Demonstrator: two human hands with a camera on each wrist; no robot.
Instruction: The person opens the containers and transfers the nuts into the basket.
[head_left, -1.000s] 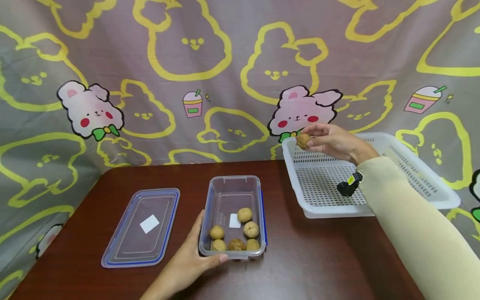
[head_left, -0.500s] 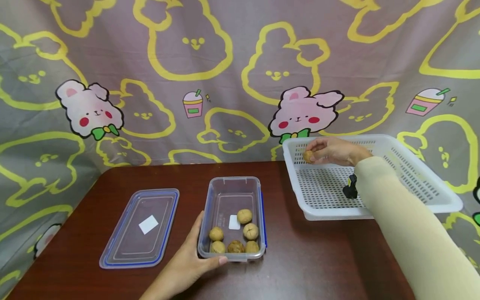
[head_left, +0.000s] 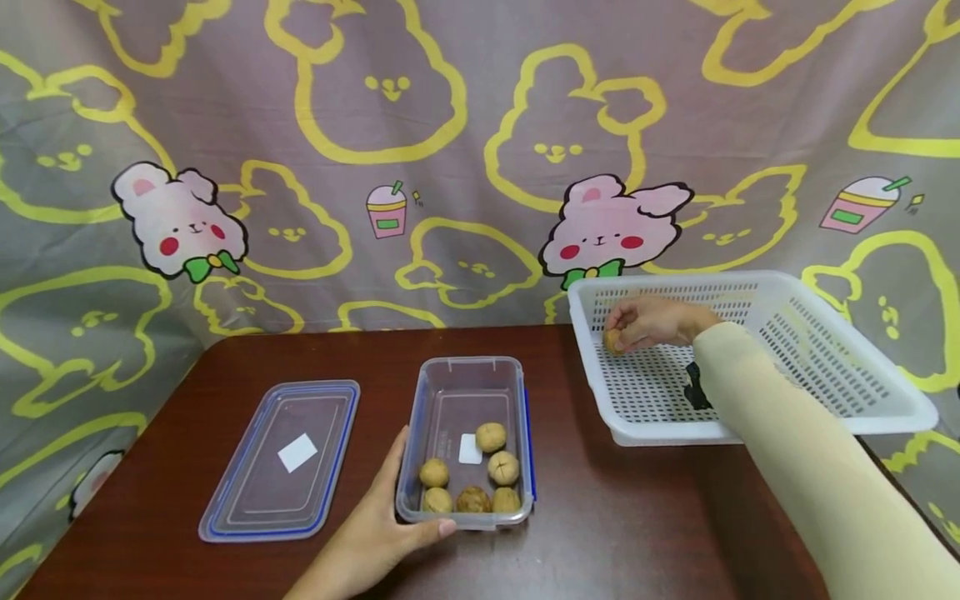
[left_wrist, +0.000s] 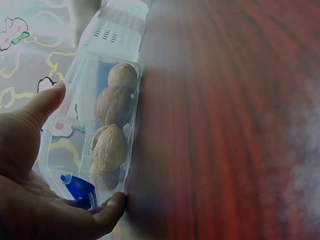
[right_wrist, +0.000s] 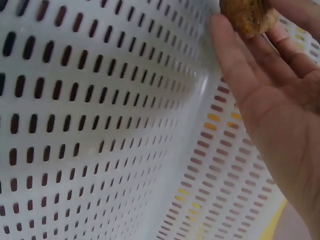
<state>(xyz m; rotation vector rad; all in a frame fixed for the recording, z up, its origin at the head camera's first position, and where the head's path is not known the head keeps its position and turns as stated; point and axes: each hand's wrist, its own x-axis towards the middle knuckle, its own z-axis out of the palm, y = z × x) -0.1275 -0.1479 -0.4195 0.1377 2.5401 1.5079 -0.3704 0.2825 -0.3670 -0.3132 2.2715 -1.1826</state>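
Observation:
My right hand [head_left: 651,323] is down inside the white perforated basket [head_left: 825,367] at its far left corner, pinching a walnut [head_left: 613,340] in its fingertips. In the right wrist view the walnut [right_wrist: 248,17] sits between thumb and fingers just above the basket floor [right_wrist: 100,125]. My left hand [head_left: 378,521] holds the near left corner of a clear plastic box [head_left: 468,379] with several walnuts [head_left: 491,437] in it. The left wrist view shows the thumb along the box wall [left_wrist: 75,85], and walnuts [left_wrist: 108,147] behind it.
The box's blue-rimmed lid [head_left: 281,454] lies flat to the left on the dark wooden table [head_left: 637,517]. A cartoon-print cloth [head_left: 450,167] hangs behind. A black wrist camera [head_left: 693,387] shows at my right sleeve.
My right hand has gone down with the walnut from above the basket's rim to near its floor. The left hand and the box have stayed put.

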